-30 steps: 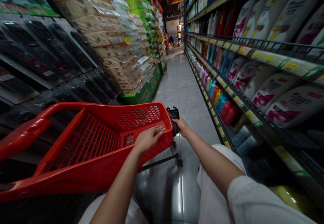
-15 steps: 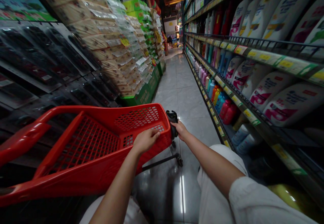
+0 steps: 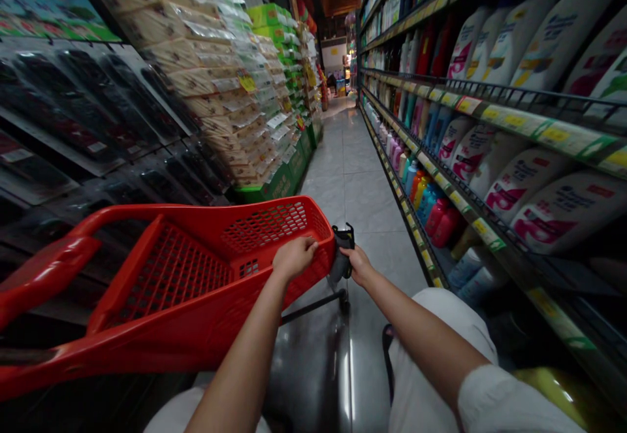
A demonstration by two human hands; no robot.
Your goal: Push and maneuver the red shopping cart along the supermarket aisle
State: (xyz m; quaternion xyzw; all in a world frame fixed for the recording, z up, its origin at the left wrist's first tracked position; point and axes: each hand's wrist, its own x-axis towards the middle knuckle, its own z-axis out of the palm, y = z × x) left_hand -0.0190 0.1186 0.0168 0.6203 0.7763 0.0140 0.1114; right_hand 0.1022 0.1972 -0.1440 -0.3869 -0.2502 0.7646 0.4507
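Observation:
A red plastic shopping cart with latticed sides lies across the lower left, its narrow end pointing right. My left hand is closed over the near rim by that end, fingers curled to the inside. Just beyond the narrow end, my right hand pinches a black and dark grey piece with a hooked top. I cannot make out its exact kind, nor whether it is fixed to the cart. The part of the cart's basket in view holds nothing visible.
Shelves of shampoo bottles line the right side. Stacked tissue packs stand on green cartons at left, beside hanging dark packaged goods. A grey tiled aisle floor runs ahead. My knees are close below.
Both hands have shifted slightly right in view, along with the cart's narrow end. The black piece has moved right and a little down, and more of its grey body shows.

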